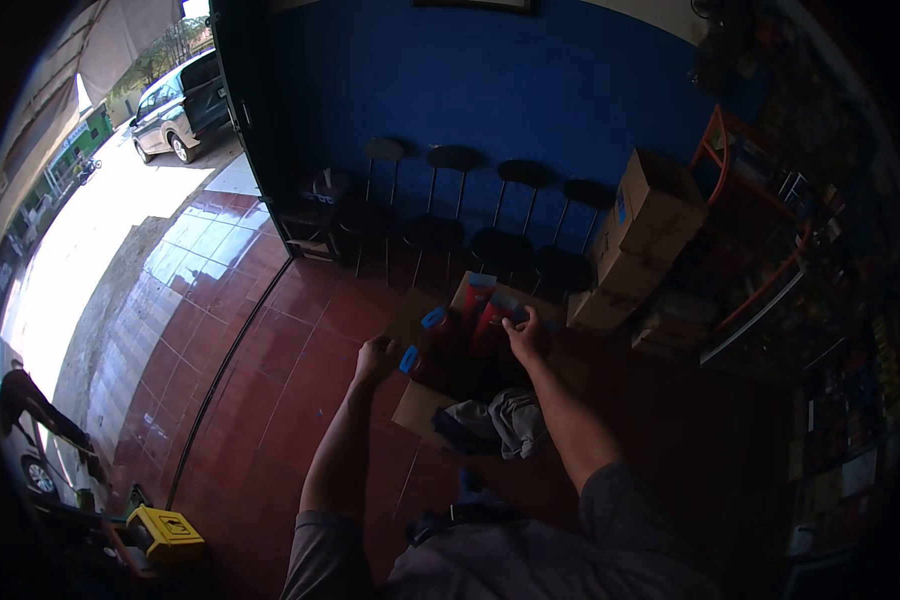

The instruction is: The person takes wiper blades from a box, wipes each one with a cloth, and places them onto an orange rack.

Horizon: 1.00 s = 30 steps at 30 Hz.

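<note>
The left hand (375, 360) is gripping a red bottle (417, 362) with a blue cap, and the right hand (523, 335) is clasping another bottle (490, 325), both over the open cardboard box (420, 405) on the tiled floor (270, 330). Several bottles are already standing inside, so the handling looks partway through; a grey cloth (505, 420) is lying at the box's near edge.

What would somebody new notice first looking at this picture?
Most likely the two bare hands, left hand and right hand, reaching into an open cardboard box of red bottles with blue caps on the red tiled floor. Behind it, black stools line a bright blue wall.
</note>
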Motion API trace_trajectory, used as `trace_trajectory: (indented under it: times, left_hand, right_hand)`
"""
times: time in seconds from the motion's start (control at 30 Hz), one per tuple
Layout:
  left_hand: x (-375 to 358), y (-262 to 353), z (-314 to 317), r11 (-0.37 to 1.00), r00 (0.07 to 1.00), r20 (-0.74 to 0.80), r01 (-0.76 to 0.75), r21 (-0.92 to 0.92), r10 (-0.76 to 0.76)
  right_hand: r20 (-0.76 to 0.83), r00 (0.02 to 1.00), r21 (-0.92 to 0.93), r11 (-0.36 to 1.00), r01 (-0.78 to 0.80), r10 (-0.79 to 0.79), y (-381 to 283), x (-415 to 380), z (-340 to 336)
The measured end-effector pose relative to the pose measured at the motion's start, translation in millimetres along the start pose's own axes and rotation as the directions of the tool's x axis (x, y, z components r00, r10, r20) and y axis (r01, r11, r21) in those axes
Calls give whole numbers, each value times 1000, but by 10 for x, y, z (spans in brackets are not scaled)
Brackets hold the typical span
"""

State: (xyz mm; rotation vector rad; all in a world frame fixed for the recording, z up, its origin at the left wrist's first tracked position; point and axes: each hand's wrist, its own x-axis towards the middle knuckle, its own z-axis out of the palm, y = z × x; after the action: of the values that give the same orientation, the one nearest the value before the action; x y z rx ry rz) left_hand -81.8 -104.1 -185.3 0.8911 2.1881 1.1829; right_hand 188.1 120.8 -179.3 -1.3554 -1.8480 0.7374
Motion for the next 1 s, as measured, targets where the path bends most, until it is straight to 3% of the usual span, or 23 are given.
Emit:
trace_trajectory:
  times: [0.1,0.23,0.3,0.37,0.4,0.47,0.5,0.57,0.67,0.77,0.87,0.93,0.97,1.0]
  left_hand:
    - [64,153,-60,999,997,-60,-38,24,40]
    - [103,212,-104,1000,997,-76,-15,11,16]
    - [168,145,-82,999,997,-74,-1,47,5]
    - [208,140,-64,1000,996,-85,6,12,-5]
    - [223,197,-64,1000,996,-84,4,12,-3]
    - [191,386,-52,989,988,-69,-135,60,139]
    - [192,479,-39,990,988,-70,-131,57,135]
    - [201,660,38,962,961,79,-257,-95,265]
    - [246,855,247,924,912,165,-354,-142,375]
    - [248,1038,391,891,894,114,-405,-206,433]
    - [249,1274,292,919,909,162,-360,-159,384]
    - [133,1514,199,922,921,123,-349,-165,370]
    - [101,1591,173,927,932,83,-337,-163,353]
    - [136,1588,211,897,938,42,-314,-310,343]
  right_hand:
    - [117,993,49,999,18,-24,-125,199,51]
    - [125,978,161,976,147,-168,-336,59,267]
    - [213,969,125,987,96,-122,-667,29,215]
    - [363,888,328,931,159,-280,-711,123,340]
    - [372,875,306,931,201,-311,-792,155,332]
    - [361,861,314,916,249,-358,-1031,271,191]
    - [351,846,324,900,292,-401,-1167,337,126]
    - [305,830,412,850,328,-468,-1431,530,65]
    - [275,820,461,817,347,-503,-2086,718,-357]
    - [184,833,455,796,399,-522,-2449,760,-736]
    - [89,870,599,724,342,-484,-2314,694,-865]
    - [-51,917,521,773,362,-395,-1921,385,-754]
    - [0,949,386,876,290,-315,-1665,93,-744]
    - [21,956,0,957,292,-291,-1221,-206,-635]
